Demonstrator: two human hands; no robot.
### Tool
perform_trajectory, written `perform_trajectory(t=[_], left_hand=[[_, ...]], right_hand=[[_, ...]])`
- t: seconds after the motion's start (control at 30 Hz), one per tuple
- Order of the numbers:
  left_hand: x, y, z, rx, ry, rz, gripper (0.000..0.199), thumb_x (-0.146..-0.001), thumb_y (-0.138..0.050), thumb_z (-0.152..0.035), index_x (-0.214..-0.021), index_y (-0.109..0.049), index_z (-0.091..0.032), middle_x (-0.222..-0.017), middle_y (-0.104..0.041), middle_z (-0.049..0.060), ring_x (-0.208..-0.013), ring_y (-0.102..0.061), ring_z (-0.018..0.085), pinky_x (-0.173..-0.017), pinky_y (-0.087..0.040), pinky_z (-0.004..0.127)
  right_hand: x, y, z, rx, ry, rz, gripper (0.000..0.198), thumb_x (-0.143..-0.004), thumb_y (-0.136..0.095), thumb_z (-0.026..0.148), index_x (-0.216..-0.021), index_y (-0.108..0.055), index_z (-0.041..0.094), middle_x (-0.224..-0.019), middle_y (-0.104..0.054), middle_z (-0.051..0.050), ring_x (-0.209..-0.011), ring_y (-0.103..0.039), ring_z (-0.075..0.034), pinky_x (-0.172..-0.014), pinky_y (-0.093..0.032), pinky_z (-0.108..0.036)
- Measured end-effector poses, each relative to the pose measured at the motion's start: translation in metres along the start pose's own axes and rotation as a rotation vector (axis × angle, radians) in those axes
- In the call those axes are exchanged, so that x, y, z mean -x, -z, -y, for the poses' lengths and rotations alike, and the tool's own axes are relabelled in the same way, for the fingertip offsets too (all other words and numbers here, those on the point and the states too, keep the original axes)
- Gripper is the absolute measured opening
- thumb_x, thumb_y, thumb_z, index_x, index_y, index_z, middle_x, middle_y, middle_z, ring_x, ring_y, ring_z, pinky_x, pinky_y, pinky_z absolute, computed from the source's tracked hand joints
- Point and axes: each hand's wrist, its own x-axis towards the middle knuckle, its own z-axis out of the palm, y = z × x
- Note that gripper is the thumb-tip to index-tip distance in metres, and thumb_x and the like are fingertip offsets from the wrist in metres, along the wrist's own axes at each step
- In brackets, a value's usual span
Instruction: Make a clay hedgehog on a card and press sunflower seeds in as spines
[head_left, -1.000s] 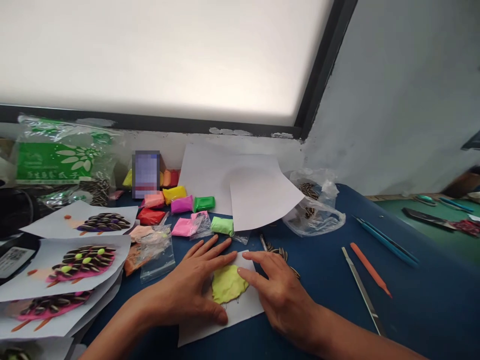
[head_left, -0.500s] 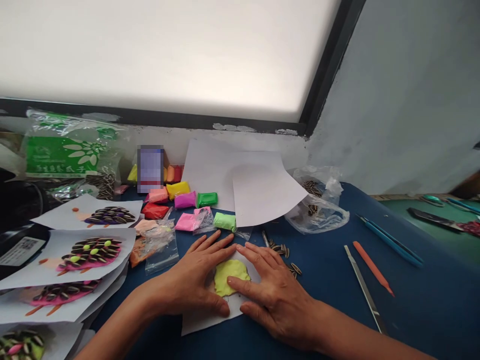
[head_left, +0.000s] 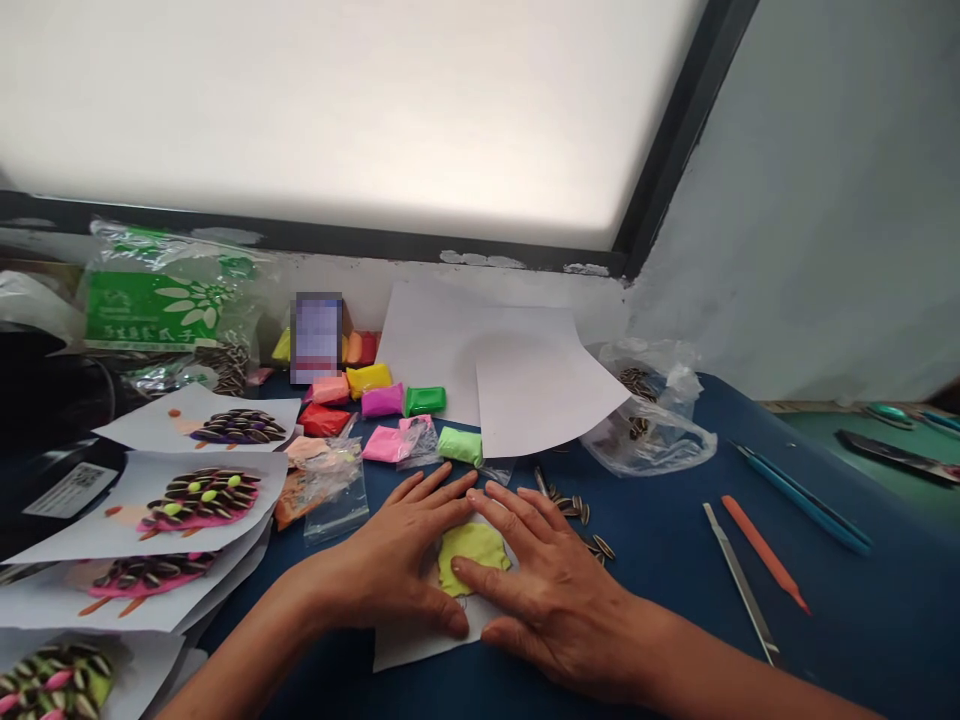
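Note:
A flattened patch of yellow modelling clay [head_left: 472, 556] lies on a small sheet of white paper [head_left: 405, 645]. My left hand [head_left: 401, 555] rests flat over the paper's left side, fingers stretched away from me and thumb below the clay. My right hand [head_left: 551, 585] lies over the right side, with its index finger touching the clay's surface. Both hands are open, and their fingertips come close together above the clay. Part of the paper is hidden under them. Just beyond my right hand are several loose sunflower seeds [head_left: 602, 548].
Left stand stacked papers with seed-and-clay hedgehogs [head_left: 199, 500] and a green seed bag [head_left: 161, 305]. Ahead are coloured clay packets [head_left: 382, 400], white sheets [head_left: 540, 390] and a plastic bag of seeds [head_left: 649, 440]. A scalpel-like tool [head_left: 739, 580], an orange tool [head_left: 765, 552] and tweezers [head_left: 806, 500] lie right.
The whole view has shifted slightly, so things appear a little further right. My hands keep nearly the same pose over the yellow clay.

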Motion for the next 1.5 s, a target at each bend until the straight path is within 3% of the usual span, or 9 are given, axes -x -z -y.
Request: perform_trajectory(t=[0.43,0.73,0.93,1.13,1.37,1.5], left_hand=[[-0.001,-0.003,0.006,0.0,-0.023,0.001,0.1,-0.065,-0.072,-0.063,-0.149,-0.029,-0.03,-0.16,-0.012,0.005,-0.147,-0.003,0.034,-0.118,-0.01,0.054],[-0.001,-0.007,0.015,0.003,-0.055,-0.022,0.104,-0.065,-0.067,-0.072,-0.15,-0.024,-0.031,-0.16,-0.013,0.004,-0.147,-0.001,0.034,-0.118,-0.008,0.056],[-0.001,-0.01,0.017,-0.019,-0.062,-0.035,0.102,-0.066,-0.069,-0.067,-0.15,-0.022,-0.033,-0.16,-0.014,0.004,-0.147,-0.004,0.035,-0.117,-0.011,0.056],[-0.002,-0.011,0.018,-0.034,-0.066,-0.033,0.102,-0.066,-0.066,-0.072,-0.15,-0.025,-0.032,-0.16,-0.012,0.005,-0.147,-0.003,0.036,-0.117,-0.01,0.057],[-0.001,-0.012,0.02,-0.039,-0.068,-0.042,0.104,-0.066,-0.063,-0.076,-0.151,-0.022,-0.032,-0.16,-0.012,0.004,-0.146,-0.003,0.036,-0.117,-0.012,0.056],[-0.001,-0.012,0.02,-0.034,-0.051,-0.025,0.107,-0.064,-0.063,-0.077,-0.151,-0.021,-0.031,-0.16,-0.01,0.003,-0.146,-0.001,0.035,-0.117,-0.01,0.057]], right_hand=[[-0.005,-0.003,0.003,-0.042,-0.008,-0.026,0.037,-0.098,-0.044,0.044,-0.129,-0.057,0.028,-0.152,-0.034,-0.014,-0.143,-0.023,-0.032,-0.109,-0.03,-0.057],[0.015,-0.004,-0.001,0.048,-0.046,-0.221,0.033,-0.095,-0.049,0.032,-0.122,-0.062,0.019,-0.143,-0.046,-0.019,-0.137,-0.036,-0.032,-0.104,-0.038,-0.055],[0.019,0.002,0.005,0.084,0.029,-0.128,0.036,-0.093,-0.055,0.038,-0.126,-0.06,0.027,-0.149,-0.041,-0.015,-0.14,-0.031,-0.031,-0.108,-0.034,-0.05],[0.018,-0.002,0.003,0.076,-0.025,-0.078,0.034,-0.095,-0.052,0.036,-0.128,-0.058,0.03,-0.152,-0.036,-0.013,-0.142,-0.028,-0.031,-0.108,-0.032,-0.054],[0.025,-0.008,-0.001,0.1,-0.13,-0.215,0.035,-0.097,-0.047,0.036,-0.128,-0.06,0.024,-0.144,-0.045,-0.02,-0.134,-0.041,-0.034,-0.101,-0.04,-0.057],[0.024,-0.006,-0.001,0.121,-0.082,-0.2,0.034,-0.096,-0.048,0.035,-0.123,-0.062,0.022,-0.142,-0.047,-0.02,-0.134,-0.041,-0.034,-0.101,-0.04,-0.055]])
